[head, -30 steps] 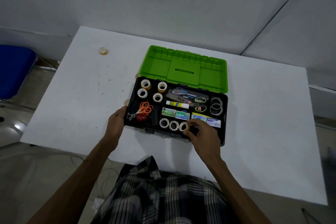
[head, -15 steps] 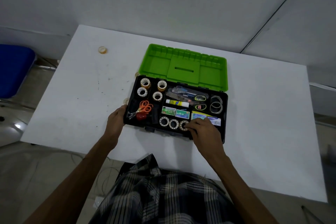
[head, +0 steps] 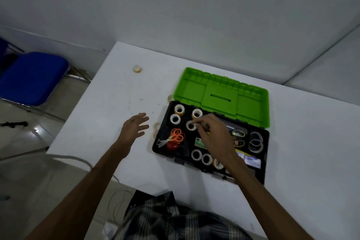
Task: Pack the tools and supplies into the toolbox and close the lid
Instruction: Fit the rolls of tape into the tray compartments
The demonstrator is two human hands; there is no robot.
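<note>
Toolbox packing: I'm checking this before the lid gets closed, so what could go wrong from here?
1. Tape rolls still lie outside the toolbox: one far off on the table, one by the left wall. Either might get left out.
2. The right hand reaches deep across the packed items and could knock the scissors or neighbouring rolls loose.
3. The green lid could catch on anything standing proud.

The black toolbox [head: 261,169] sits open on the table, green lid [head: 222,97] tilted back, holding tape rolls [head: 175,119], orange scissors [head: 176,136] (other items partly hidden).
</note>
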